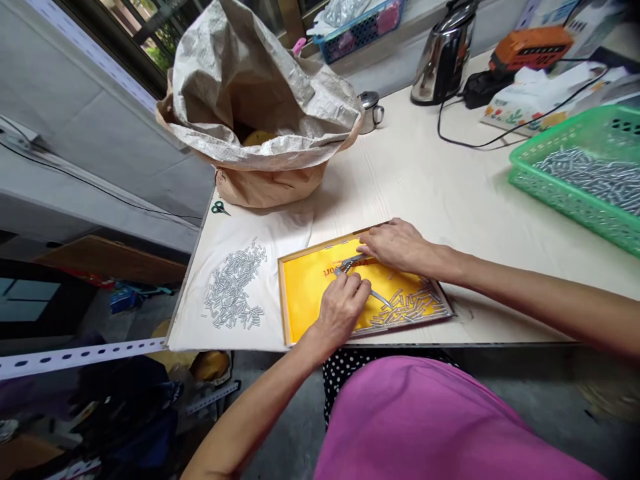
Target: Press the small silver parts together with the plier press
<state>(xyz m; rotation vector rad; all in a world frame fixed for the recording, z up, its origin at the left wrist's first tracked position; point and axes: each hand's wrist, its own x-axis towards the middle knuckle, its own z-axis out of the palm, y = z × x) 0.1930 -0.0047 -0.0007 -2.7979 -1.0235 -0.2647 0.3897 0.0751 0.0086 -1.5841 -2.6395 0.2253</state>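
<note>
A shallow wooden-rimmed tray (282,300) with a yellow bottom lies at the table's front edge. Over its middle is a grey metal tool (381,298) whose two thin arms spread apart; its exact kind is unclear. My left hand (343,308) is closed around the lower arm near where the arms meet, and hides part of it. Reaching over the tray's far rim, my right hand (397,247) has its fingers curled at the upper arm. Loose metal pins (413,307) pile up in the tray's near right corner. Small shiny pieces show by my left fingertips.
Many short metal pins (234,287) lie on a white cloth (193,313) at the left, near small green-handled scissors (220,208). Behind stands a large open woven sack (273,183). A green basket (565,193) of metal pieces, a kettle (440,60) and a metal cup (369,113) occupy the right and back.
</note>
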